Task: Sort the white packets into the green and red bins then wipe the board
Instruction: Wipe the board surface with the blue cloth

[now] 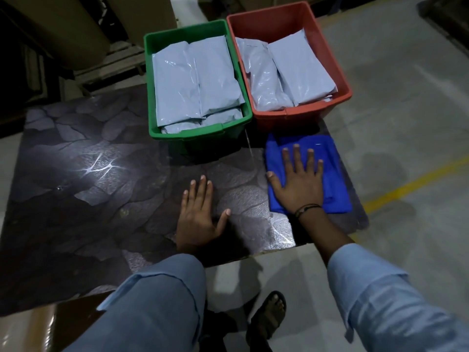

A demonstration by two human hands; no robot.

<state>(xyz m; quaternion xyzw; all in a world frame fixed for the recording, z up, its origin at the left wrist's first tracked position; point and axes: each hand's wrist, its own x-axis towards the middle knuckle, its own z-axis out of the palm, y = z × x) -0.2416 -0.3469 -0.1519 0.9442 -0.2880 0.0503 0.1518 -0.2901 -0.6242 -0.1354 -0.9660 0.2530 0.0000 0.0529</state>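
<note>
Right hand: fingers straight and spread, palm flat on a folded blue cloth. It presses the cloth and does not grip it. The cloth lies on the board, in front of and to the right of the green bin. A flat, spread palm probably gives an even press for wiping. A dark band circles the wrist.

Left hand: fingers straight and slightly apart, thumb out, palm down on bare board in front of the green bin. It holds nothing and is likely bracing the person or steadying the board.

White packets lie stacked flat in the green bin, and more in the red bin, immediately right of the green one. None lie on the visible board, so sorting looks done and wiping is the step in hand.

Both bins sit at the far edge of the board, probably to leave the surface open for the cloth.

Hard to tell:
- The packets overlap, so there is no sure count of them.
- It is unclear whether the two bin rims touch.
- The strip of board under the green bin's shadow is dark.
- The board's left side runs out of view.
- A glare patch left of the green bin masks the surface there, so any dirt cannot be judged.
- Pale blue sleeves cover the board's near edge.
</note>
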